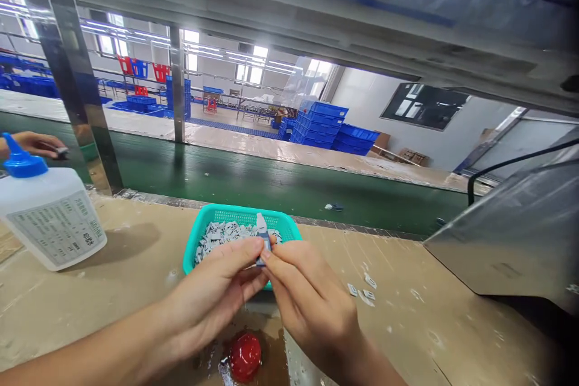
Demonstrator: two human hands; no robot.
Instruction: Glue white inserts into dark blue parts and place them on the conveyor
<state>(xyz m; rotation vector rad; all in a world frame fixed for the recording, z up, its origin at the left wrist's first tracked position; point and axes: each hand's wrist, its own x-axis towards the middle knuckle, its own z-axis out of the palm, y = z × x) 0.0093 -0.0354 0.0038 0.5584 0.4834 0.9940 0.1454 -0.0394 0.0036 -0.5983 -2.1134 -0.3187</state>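
Left hand (pixel 212 295) and right hand (pixel 314 307), both bare, are raised over the desk, fingers curled inward and tips meeting. Both pinch a small plastic dropper bottle (pixel 263 243) with a translucent white tapered nozzle and a blue body, held upright and slightly tilted. It sits just above the near rim of a turquoise plastic mesh basket (pixel 242 217). The basket is rectangular, with a fine lattice wall, and holds a heap of small grey-white moulded parts (pixel 224 235), angular and matte.

Desk (pixel 122 295): tan sheet surface, scuffed and stained. On it, to the right of the hands, lie a few loose flat white parts (pixel 365 289). Near the body, a glossy red rounded object (pixel 245 357) sits on a brown stained patch. To the left stands a large white plastic bottle (pixel 45 223) with a blue conical cap and a printed grey label. To the right is a brushed stainless-steel housing (pixel 511 235).

Beyond the desk runs a green conveyor belt (pixel 280 193). Across it, another person's hand (pixel 34 145) appears at the far left.
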